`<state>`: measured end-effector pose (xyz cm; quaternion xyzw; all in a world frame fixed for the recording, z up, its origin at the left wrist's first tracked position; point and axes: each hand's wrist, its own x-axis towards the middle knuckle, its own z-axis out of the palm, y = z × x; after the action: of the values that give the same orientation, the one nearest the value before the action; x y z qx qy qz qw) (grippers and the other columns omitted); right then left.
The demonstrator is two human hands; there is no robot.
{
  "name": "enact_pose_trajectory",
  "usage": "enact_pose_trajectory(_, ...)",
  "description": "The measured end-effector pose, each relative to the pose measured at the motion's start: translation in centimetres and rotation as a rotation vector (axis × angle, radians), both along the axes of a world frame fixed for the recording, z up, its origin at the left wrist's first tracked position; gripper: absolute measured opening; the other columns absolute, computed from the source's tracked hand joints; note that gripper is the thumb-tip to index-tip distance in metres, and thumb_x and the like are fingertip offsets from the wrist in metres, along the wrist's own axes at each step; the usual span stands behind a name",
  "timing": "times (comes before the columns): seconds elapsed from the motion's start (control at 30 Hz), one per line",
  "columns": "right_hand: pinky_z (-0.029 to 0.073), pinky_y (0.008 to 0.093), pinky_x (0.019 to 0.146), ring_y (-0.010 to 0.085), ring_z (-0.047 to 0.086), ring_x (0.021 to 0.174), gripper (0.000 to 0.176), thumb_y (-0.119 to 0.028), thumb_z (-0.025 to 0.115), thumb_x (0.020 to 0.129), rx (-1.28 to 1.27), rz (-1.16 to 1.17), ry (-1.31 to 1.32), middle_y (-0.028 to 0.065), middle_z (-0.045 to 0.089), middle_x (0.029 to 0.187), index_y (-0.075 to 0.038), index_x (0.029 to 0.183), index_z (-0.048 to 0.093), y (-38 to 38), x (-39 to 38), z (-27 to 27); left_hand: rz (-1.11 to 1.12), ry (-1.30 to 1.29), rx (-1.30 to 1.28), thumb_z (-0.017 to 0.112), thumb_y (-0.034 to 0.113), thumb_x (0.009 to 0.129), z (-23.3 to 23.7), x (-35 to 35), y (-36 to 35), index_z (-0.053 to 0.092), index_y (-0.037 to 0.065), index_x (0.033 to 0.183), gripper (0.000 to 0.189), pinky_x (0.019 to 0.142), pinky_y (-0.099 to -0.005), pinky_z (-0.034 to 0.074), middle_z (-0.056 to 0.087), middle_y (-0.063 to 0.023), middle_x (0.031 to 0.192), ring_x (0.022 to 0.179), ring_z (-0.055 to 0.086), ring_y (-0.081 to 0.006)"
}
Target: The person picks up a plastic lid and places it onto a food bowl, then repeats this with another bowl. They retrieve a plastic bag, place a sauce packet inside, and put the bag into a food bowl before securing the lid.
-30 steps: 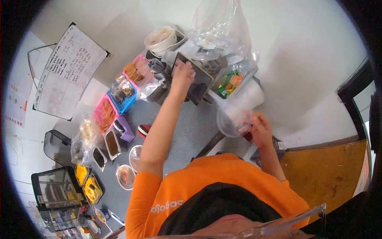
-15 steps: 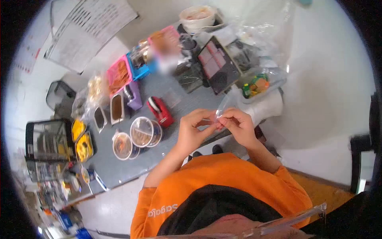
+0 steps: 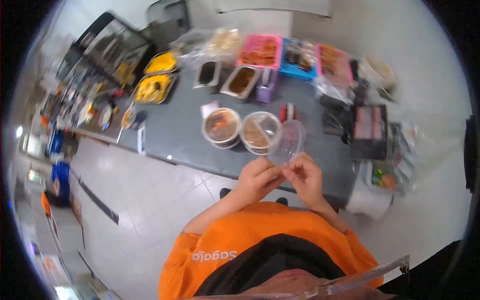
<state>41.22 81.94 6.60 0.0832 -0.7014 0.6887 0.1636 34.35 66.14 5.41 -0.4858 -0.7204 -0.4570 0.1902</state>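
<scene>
- Straight to the orange shirt (image 3: 280, 222), and there's white lettering (image 3: 214, 256) across the chest, upside down to the camera: it opens with "Saga", then a letter too unclear to call, then a closing "a".
- Over to the dark panel (image 3: 369, 146) on the table's far right: pinkish patches, any print lost in blur.
- Now the green-and-orange packet (image 3: 384, 178) beside it: markings too smeared to read.

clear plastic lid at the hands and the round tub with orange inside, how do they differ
The clear plastic lid is held tilted by the left hand and right hand, while the round tub stands upright on the table. The lid is see-through; the tub shows orange and brown inside. Both have a rounded outline.
</scene>
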Motion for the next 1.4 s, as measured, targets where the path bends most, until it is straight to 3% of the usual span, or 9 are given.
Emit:
enact_pose_trajectory(0.2, 0.044, 0.0222, 0.069, 0.0114, 0.053, 0.078, 0.008, 0.005, 0.060, 0.080, -0.112, 0.232, -0.035, 0.0054, 0.049, 0.089, 0.000, 0.079, 0.053, -11.1, -7.0, -1.4, 0.234, -0.107, 0.104, 0.073, 0.007, 0.068, -3.3, -6.0, -15.5, 0.064, 0.004, 0.087, 0.021, 0.062, -0.0332, 0.043, 0.058, -0.0099, 0.079, 0.071, 0.054, -0.0231)
enact_pose_trajectory(0.33, 0.051, 0.0275, 0.074, 0.0129, 0.055, 0.083, 0.012, 0.006, 0.057, 0.081, -0.269, 0.354, -0.104, 0.0078, 0.050, 0.092, -0.001, 0.087, 0.051, -20.2, -12.1, -4.1, 0.775, -0.419, 0.368, 0.064, 0.009, 0.082, -10.5, -15.8, -29.7, 0.062, 0.004, 0.092, 0.012, 0.064, -0.0288, 0.044, 0.058, -0.0086, 0.086, 0.071, 0.054, -0.0175)
enact_pose_trajectory(0.4, 0.052, 0.0282, 0.073, 0.0133, 0.056, 0.083, 0.012, 0.007, 0.057, 0.081, -0.308, 0.352, -0.183, 0.0078, 0.050, 0.092, -0.001, 0.088, 0.050, -24.6, -14.5, -5.8, 1.007, -0.628, 0.483, 0.061, 0.017, 0.087, -17.6, -23.0, -39.4, 0.056, 0.002, 0.101, 0.021, 0.063, -0.0245, 0.045, 0.058, -0.0043, 0.085, 0.078, 0.055, -0.0114)
enact_pose_trajectory(0.6, 0.053, 0.0302, 0.074, 0.0141, 0.055, 0.086, 0.013, 0.009, 0.054, 0.082, -0.300, 0.278, -0.373, 0.0079, 0.050, 0.091, 0.000, 0.089, 0.048, -32.1, -18.3, -7.2, 1.045, -1.078, 0.638, 0.059, 0.026, 0.087, -20.5, -38.9, -58.6, 0.033, -0.003, 0.126, 0.055, 0.056, -0.0321, 0.054, 0.050, -0.0203, 0.115, 0.077, 0.065, -0.0244)
enact_pose_trajectory(0.73, 0.054, 0.0305, 0.074, 0.0133, 0.055, 0.083, 0.014, 0.010, 0.053, 0.082, -0.316, 0.067, -0.434, 0.0070, 0.051, 0.090, -0.001, 0.088, 0.048, -32.8, -18.8, -7.2, 0.992, -1.324, 0.667, 0.058, 0.026, 0.086, -19.5, -44.0, -61.2, 0.040, -0.010, 0.117, 0.051, 0.057, -0.0339, 0.056, 0.056, -0.0235, 0.105, 0.074, 0.067, -0.0280)
enact_pose_trajectory(0.83, 0.054, 0.0313, 0.073, 0.0133, 0.056, 0.079, 0.015, 0.010, 0.053, 0.081, -0.331, -0.034, -0.491, 0.0068, 0.052, 0.089, -0.001, 0.088, 0.047, -32.5, -18.9, -8.0, 0.768, -1.301, 0.574, 0.054, 0.022, 0.086, -19.7, -44.6, -61.6, 0.050, -0.016, 0.093, 0.040, 0.055, -0.0350, 0.058, 0.064, -0.0201, 0.074, 0.061, 0.067, -0.0312)
enact_pose_trajectory(1.13, 0.052, 0.0301, 0.070, 0.0139, 0.057, 0.077, 0.016, 0.009, 0.053, 0.081, -0.223, -0.156, -0.492, 0.0060, 0.053, 0.081, -0.002, 0.092, 0.048, -34.2, -22.0, -7.5, 0.835, -1.154, 0.423, 0.052, 0.018, 0.087, -16.0, -44.9, -59.9, 0.051, -0.015, 0.082, 0.034, 0.050, -0.0336, 0.057, 0.062, -0.0250, 0.076, 0.059, 0.067, -0.0294)
enact_pose_trajectory(1.2, 0.051, 0.0293, 0.069, 0.0136, 0.057, 0.076, 0.016, 0.009, 0.051, 0.081, -0.191, -0.203, -0.471, 0.0061, 0.053, 0.081, -0.001, 0.093, 0.049, -34.3, -22.5, -7.6, 0.828, -1.139, 0.301, 0.050, 0.021, 0.090, -14.8, -44.3, -59.0, 0.050, -0.011, 0.087, 0.031, 0.057, -0.0328, 0.057, 0.064, -0.0226, 0.076, 0.064, 0.068, -0.0292)
enact_pose_trajectory(1.4, 0.046, 0.0248, 0.063, 0.0120, 0.052, 0.074, 0.021, 0.001, 0.044, 0.079, -0.350, -0.297, -0.512, 0.0049, 0.054, 0.088, -0.001, 0.099, 0.052, -34.2, -25.1, -11.9, 0.567, -1.179, 0.215, 0.054, 0.015, 0.086, -12.8, -38.2, -51.3, 0.054, -0.011, 0.080, 0.026, 0.052, -0.0311, 0.056, 0.063, -0.0188, 0.070, 0.059, 0.066, -0.0241)
